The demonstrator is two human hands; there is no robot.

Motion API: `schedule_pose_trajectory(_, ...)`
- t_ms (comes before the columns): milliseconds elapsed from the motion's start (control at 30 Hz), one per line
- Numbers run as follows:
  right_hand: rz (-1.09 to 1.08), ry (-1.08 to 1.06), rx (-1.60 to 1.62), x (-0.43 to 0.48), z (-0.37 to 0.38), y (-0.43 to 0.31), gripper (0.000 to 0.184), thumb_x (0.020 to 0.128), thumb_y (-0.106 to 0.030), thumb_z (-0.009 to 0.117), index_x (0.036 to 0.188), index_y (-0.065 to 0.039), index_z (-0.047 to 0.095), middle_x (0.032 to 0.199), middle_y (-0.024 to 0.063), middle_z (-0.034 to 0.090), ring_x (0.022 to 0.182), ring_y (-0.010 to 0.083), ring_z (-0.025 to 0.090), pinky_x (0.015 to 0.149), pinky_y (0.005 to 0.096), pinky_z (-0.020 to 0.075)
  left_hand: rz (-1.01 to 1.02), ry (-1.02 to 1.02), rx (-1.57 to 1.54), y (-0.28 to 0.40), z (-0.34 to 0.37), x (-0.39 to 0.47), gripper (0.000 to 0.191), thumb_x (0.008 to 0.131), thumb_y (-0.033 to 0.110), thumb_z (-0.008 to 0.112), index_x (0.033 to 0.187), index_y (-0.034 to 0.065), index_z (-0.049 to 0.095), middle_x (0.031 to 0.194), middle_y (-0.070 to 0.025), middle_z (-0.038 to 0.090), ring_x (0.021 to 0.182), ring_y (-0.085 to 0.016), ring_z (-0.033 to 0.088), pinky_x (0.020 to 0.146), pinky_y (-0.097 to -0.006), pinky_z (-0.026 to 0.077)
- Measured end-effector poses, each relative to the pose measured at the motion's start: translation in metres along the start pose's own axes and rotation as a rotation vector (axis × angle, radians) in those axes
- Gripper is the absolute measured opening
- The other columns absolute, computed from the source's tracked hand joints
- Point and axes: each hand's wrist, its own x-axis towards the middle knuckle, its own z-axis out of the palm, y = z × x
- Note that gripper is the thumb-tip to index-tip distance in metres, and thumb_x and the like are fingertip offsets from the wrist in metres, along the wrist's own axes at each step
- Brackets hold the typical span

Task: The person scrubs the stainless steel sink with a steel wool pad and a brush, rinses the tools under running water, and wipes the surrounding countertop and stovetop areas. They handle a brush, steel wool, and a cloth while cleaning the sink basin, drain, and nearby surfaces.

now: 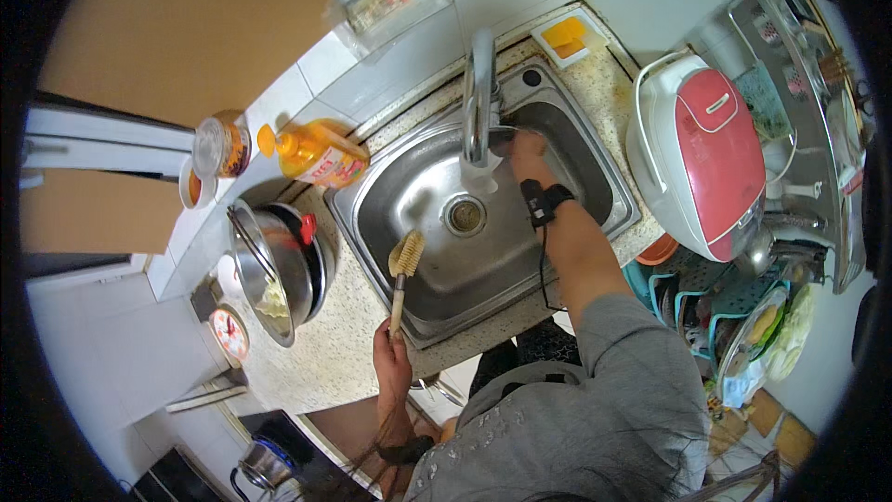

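My left hand (pixel 392 364) grips the pale handle of a dish brush (pixel 407 255) at the front left of the sink. Its tan bristle head points up over the basin's near-left rim. Inside the stainless steel sink (pixel 446 272), my right hand (pixel 527 151) reaches to the back right, beside the chrome faucet (pixel 477 104). Those fingers are blurred and partly hidden, so whether they hold something does not show. A whitish stream of water (pixel 479 176) appears below the spout. The drain strainer (pixel 465 215) sits in the basin floor.
An orange pump bottle (pixel 324 157) stands left of the sink, near stacked metal bowls (pixel 275 272). To the right sits a red-and-white rice cooker (pixel 721 153), with a crowded teal rack (pixel 697 293) below it. A white tray with yellow sponges (pixel 566 37) lies behind the sink.
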Motion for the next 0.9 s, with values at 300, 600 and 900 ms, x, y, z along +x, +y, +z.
schedule_pose_trajectory(300,0.205,0.800,0.936,-0.035,-0.010,-0.034,0.025,0.081,-0.022,0.071,0.081,0.002,0.066,0.075,0.0191,0.064,0.069,0.0335,0.060,0.064,0.0455,0.0459,-0.015,-0.036,0.009,0.004,-0.002,0.004,0.030,0.099,0.010,0.044,0.125,-0.0029,0.048,0.099,-0.0089,0.054,0.087,-0.015,0.049,0.079,-0.0277,0.042)
schedule_pose_trajectory(600,0.290,0.351,1.409,-0.028,0.044,-0.020,0.025,0.084,-0.022,0.069,0.083,0.003,0.065,0.075,0.0178,0.065,0.069,0.0338,0.061,0.067,0.0446,0.0462,0.160,-0.051,0.100,0.002,-0.003,0.011,0.030,0.098,0.010,0.045,0.125,-0.0025,0.050,0.100,-0.0105,0.057,0.088,-0.016,0.052,0.081,-0.0281,0.044)
schedule_pose_trajectory(900,-0.020,0.071,1.660,-0.052,0.054,-0.097,0.031,0.082,-0.027,0.071,0.072,0.001,0.063,0.068,0.0106,0.065,0.062,0.0200,0.062,0.058,0.0354,0.0467,0.117,-0.011,0.154,0.003,-0.016,-0.005,0.028,0.099,0.012,0.044,0.123,-0.0014,0.050,0.098,-0.0056,0.054,0.086,-0.011,0.047,0.081,-0.0254,0.041)
